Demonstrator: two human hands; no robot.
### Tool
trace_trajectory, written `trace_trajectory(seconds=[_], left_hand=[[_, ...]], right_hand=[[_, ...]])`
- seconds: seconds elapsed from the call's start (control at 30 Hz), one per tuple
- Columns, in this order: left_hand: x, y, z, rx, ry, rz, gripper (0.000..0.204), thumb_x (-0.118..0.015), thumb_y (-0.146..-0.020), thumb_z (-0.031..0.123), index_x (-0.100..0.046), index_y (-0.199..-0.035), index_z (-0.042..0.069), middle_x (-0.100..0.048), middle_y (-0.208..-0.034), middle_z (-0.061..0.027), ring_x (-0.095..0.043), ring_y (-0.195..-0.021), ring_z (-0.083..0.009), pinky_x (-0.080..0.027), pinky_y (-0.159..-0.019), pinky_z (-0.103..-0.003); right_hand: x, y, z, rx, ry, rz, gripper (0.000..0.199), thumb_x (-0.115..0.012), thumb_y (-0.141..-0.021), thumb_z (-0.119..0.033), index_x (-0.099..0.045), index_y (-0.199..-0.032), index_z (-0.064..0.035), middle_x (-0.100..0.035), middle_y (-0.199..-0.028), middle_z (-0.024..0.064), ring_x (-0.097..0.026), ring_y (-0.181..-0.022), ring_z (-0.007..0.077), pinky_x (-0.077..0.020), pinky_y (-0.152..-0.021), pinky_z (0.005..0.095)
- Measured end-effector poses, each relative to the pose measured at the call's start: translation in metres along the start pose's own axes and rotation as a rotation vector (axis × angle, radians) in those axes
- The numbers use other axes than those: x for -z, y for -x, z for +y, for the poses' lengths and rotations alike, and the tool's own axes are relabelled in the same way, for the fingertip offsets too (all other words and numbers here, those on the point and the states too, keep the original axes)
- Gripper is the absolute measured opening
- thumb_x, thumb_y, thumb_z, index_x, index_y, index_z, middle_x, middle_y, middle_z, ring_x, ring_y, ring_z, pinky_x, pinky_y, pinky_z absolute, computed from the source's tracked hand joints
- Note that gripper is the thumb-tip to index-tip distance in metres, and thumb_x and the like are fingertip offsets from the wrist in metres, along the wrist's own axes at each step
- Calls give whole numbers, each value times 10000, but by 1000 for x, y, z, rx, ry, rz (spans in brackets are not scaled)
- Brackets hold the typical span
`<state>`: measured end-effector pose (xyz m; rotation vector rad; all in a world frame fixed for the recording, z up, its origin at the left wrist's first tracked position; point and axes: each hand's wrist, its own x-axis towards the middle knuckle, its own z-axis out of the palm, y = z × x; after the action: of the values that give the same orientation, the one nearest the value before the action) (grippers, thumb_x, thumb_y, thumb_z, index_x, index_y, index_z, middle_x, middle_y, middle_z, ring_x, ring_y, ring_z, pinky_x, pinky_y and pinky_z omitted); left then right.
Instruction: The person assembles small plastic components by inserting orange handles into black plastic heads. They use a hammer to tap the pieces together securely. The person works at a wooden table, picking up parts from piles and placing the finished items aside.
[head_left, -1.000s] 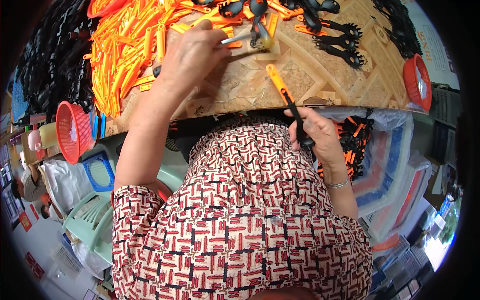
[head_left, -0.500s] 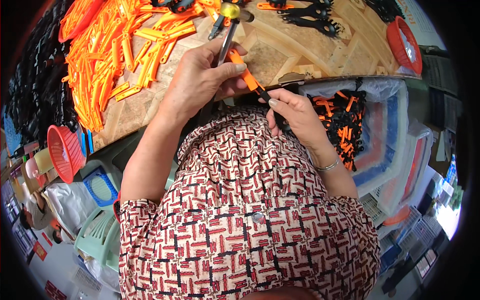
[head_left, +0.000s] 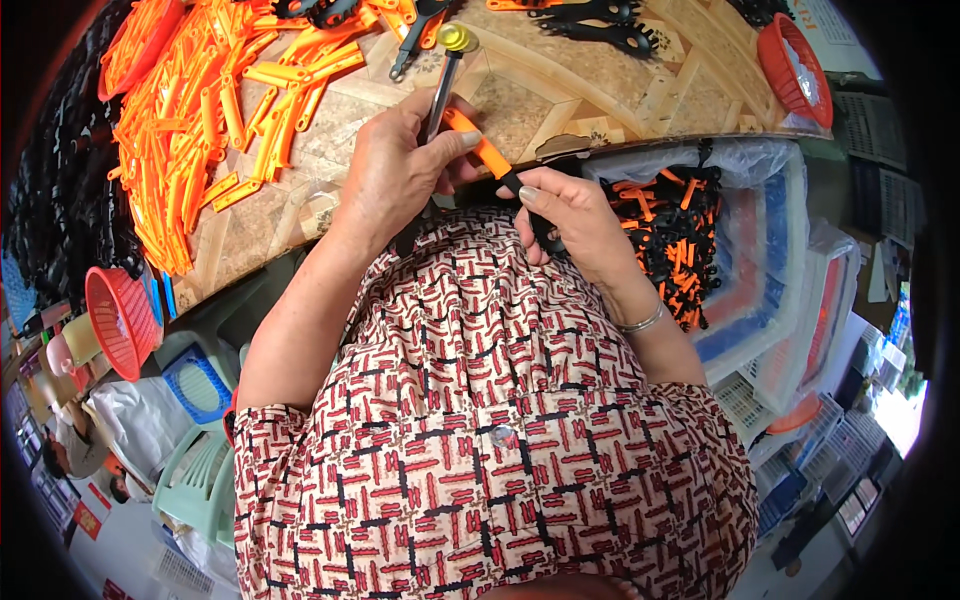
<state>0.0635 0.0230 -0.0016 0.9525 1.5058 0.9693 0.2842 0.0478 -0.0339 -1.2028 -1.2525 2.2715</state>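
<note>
My left hand (head_left: 408,160) is closed round the metal shaft of a small mallet (head_left: 440,90) with a yellow head (head_left: 456,40). Its thumb and fingers also pinch an orange plastic handle piece (head_left: 488,152), which slants down to the right. At the lower end of that piece my right hand (head_left: 568,215) grips a black plastic part (head_left: 511,183); the black part sits against or inside the orange end, and most of it is hidden by my fingers. Both hands are just in front of the table's edge, above my lap.
Loose orange handle pieces (head_left: 175,150) are heaped on the left of the table (head_left: 330,130). Black toothed plastic parts (head_left: 610,32) lie at the far side. A lined crate (head_left: 745,250) of black and orange pieces stands at right. Red baskets (head_left: 122,322) hang near the table's ends.
The mallet's head has turned, so its dark end no longer shows. Less of the black part is visible between the orange piece and my right fingers. The whole view has shifted slightly.
</note>
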Motion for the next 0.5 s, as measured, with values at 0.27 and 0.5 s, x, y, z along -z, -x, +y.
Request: trace_trajectory(seconds=[0.27, 0.5], left_hand=[[0, -3, -15, -309, -418, 87, 190, -686, -973, 125, -655, -1107, -6, -690, -783, -37, -657, -655, -99, -515, -549, -227], [2, -3, -9, -430, -656, 84, 284, -687, -972, 177, -651, -1187, -6, -685, -866, -41, -672, -764, -124, -538, -661, -279]], right_hand=[[0, 0, -4, 1, 21, -10, 253, -523, -1068, -226, -657, -1136, -22, -654, -714, 31, -596, -545, 79, -459, -491, 198], [-3, -14, -10, -56, 192, 36, 373, -545, -1052, -300, -643, -856, 2, -642, -619, 67, -594, -470, 120, -463, -430, 244]])
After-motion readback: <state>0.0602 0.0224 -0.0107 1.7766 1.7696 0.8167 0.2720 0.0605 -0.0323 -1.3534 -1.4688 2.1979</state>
